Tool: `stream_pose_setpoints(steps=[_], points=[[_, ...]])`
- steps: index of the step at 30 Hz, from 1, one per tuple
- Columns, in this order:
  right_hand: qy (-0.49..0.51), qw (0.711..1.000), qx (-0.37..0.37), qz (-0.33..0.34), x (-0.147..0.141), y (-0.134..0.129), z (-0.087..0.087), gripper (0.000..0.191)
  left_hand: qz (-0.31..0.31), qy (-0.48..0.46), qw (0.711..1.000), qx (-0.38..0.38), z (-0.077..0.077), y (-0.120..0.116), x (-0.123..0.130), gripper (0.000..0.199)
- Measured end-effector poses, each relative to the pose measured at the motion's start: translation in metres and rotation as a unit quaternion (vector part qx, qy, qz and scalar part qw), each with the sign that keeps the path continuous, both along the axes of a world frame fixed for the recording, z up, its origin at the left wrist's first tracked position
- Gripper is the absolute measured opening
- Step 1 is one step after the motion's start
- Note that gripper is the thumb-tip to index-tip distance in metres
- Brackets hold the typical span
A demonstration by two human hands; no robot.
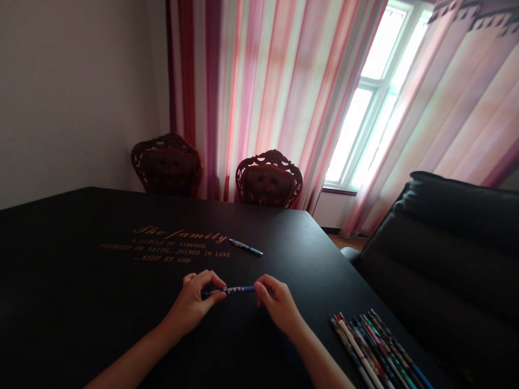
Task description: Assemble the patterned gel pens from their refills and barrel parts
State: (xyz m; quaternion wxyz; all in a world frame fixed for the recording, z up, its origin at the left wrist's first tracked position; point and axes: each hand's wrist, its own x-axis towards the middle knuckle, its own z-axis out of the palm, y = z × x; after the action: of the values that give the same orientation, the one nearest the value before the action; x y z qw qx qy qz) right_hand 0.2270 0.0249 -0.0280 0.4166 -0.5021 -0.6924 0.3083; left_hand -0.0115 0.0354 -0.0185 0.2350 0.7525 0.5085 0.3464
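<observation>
I have the left hand [197,296] and right hand [280,303] pinching a patterned blue pen [239,289]; one light-blue pen [246,247] lies apart, perhaps done, while the bunched pens [380,348] seem left.

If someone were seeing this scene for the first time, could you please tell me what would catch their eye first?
Probably the bright window at the upper right, between striped curtains. Next, perhaps, the patterned pen gripped by the left hand and right hand, low in the middle, over the dark table. Then the cluster of pens on the table at the lower right.
</observation>
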Motion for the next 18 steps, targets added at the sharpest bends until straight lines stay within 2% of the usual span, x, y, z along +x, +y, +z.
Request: stream_pose_setpoints(steps=[2, 4, 8, 10, 14, 16, 18], points=[[-0.001, 0.999, 0.038, -0.003, 0.0013, 0.0004, 0.0030, 0.020, 0.001, -0.006, 1.000, -0.014, 0.0002, 0.0004, -0.0003, 0.011], [-0.016, 0.999, 0.051, -0.010, 0.0022, 0.0007, 0.0036, 0.018, -0.002, -0.004, 1.000, -0.007, -0.0004, 0.0001, -0.0002, 0.009], [-0.023, 1.000, -0.004, -0.013, 0.0007, 0.0004, -0.0011, 0.045, -0.019, 0.008, 0.999, 0.037, -0.0012, -0.0012, 0.0005, 0.006], [-0.016, 1.000, -0.025, -0.004, -0.0003, -0.0002, -0.0013, 0.048, -0.018, 0.003, 0.999, 0.035, -0.0006, -0.0014, 0.0003, 0.006], [-0.003, 0.999, 0.039, 0.007, 0.0008, -0.0008, 0.0042, 0.018, -0.006, -0.016, 1.000, -0.010, 0.0007, -0.0010, -0.0009, 0.009], [-0.013, 0.998, 0.065, 0.000, 0.0020, -0.0006, 0.0055, 0.013, -0.007, -0.020, 1.000, -0.010, 0.0001, -0.0008, -0.0013, 0.009], [-0.027, 0.997, 0.075, 0.000, 0.0023, -0.0005, 0.0043, 0.018, -0.016, -0.014, 1.000, 0.018, -0.0011, -0.0006, -0.0013, 0.007]])
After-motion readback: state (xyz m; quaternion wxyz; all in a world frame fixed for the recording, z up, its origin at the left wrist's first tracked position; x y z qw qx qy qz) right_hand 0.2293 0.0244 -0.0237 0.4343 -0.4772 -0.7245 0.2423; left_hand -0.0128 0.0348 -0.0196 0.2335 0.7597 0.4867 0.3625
